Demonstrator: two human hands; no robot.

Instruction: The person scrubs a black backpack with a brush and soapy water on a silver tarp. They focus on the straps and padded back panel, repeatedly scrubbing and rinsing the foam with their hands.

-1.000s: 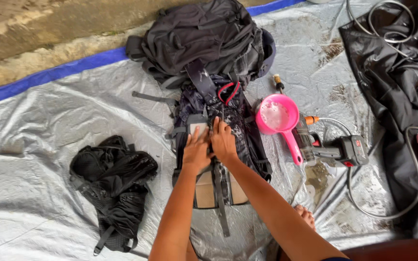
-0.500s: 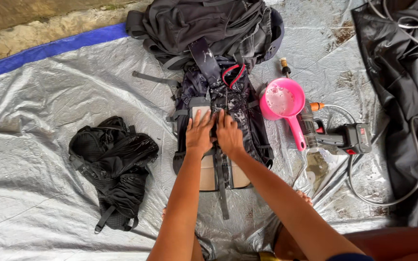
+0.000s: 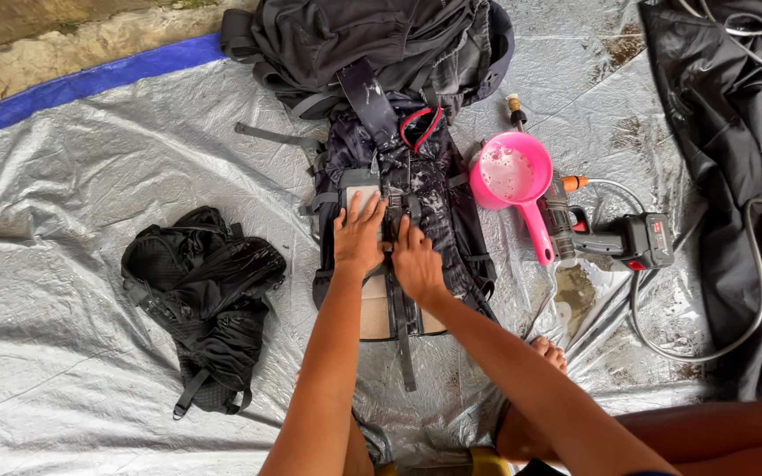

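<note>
1. Silver-grey tarp [image 3: 116, 159], crinkled plastic sheet, wet and mud-spotted, blue border strip at far left edge.
2. Large backpack [image 3: 381, 53], dark grey-black woven fabric, lying flat in the middle, back panel up; soapy and wet on the dark padded part, a red loop near the top, a tan flat panel [image 3: 372, 308] at the near end, webbing straps trailing toward the person.
3. Left hand [image 3: 359, 236] flat on the back panel, fingers spread and extended, palm down, pressing; nothing clasped.
4. Right hand [image 3: 416, 260] just beside it, touching the centre strap; fingers partly curled over the strap, can't tell if it is actually pinched.
5. Backpack lies directly under both hands, running away from the person.
6. Small black bag [image 3: 205, 308], crumpled nylon, well left of the hands.
7. Pink plastic scoop [image 3: 513, 172], round bowl, long handle, sudsy water inside, right of the backpack.
8. Black spray gun [image 3: 619, 240] with hose, just beyond the scoop handle.
</note>
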